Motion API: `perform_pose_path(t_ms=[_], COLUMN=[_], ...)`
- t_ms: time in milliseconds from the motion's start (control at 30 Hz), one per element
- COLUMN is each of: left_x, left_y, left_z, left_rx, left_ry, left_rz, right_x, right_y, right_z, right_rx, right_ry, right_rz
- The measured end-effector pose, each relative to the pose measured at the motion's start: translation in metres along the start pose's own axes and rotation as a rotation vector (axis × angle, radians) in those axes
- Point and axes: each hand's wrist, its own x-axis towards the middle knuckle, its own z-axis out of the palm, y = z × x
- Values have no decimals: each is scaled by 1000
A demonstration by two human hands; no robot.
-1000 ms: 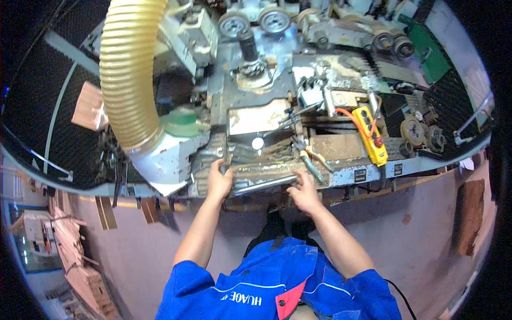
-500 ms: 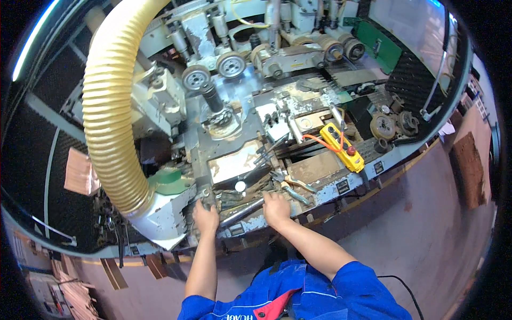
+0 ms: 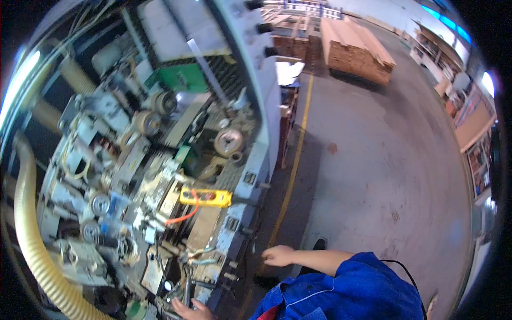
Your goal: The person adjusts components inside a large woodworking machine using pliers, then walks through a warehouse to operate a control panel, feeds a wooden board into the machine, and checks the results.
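My left hand [image 3: 192, 311] is at the bottom of the view by the machine's front edge, fingers spread and nothing seen in them. Just beyond it a metal bar [image 3: 188, 288] lies on the machine bed, near a small round white-faced gauge [image 3: 168, 286]. Pliers with pale blue-green handles [image 3: 202, 261] rest farther along the bed. My right hand [image 3: 277, 256] hangs over the floor beside the machine, apart from it. Its fingers are loosely bent and slightly blurred, with no object visible in them. A yellow control pendant [image 3: 206, 197] with an orange cord lies on the machine's front ledge.
Rollers and wheels [image 3: 229, 141] fill the machine at left, beside a ribbed cream hose [image 3: 32, 229]. A raised cover frame [image 3: 248, 69] stands at its end. A yellow line [image 3: 290, 194] runs along the grey floor. Stacked boards [image 3: 354, 58] stand at the far end.
The view has swung right, bringing the floor and board stack in. My right hand has come off the metal bar and away from the machine. My left hand's fingers have spread.
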Motion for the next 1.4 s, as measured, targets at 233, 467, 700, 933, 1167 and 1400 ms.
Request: perform_pose_path(t_ms=[233, 467, 700, 933, 1167, 1400], left_x=[-22, -9, 31, 104, 233, 348], left_y=[244, 381, 535, 682, 886, 1062], left_z=[111, 154, 217, 324, 405, 482], left_rx=[-683, -467, -587, -779, -962, -978], left_ry=[-493, -707, -754, -726, -769, -608], left_rz=[272, 382, 416, 345, 447, 618], right_x=[-234, -294, -286, -297, -326, -263], right_y=[496, 533, 621, 609, 658, 727], right_z=[1, 7, -68, -273, -344, -453], right_rx=[151, 205, 827, 1075, 1224, 1367], right_ry=[1035, 753, 723, 1077, 1261, 1273], right_rz=[1214, 970, 1005, 921, 1127, 1294])
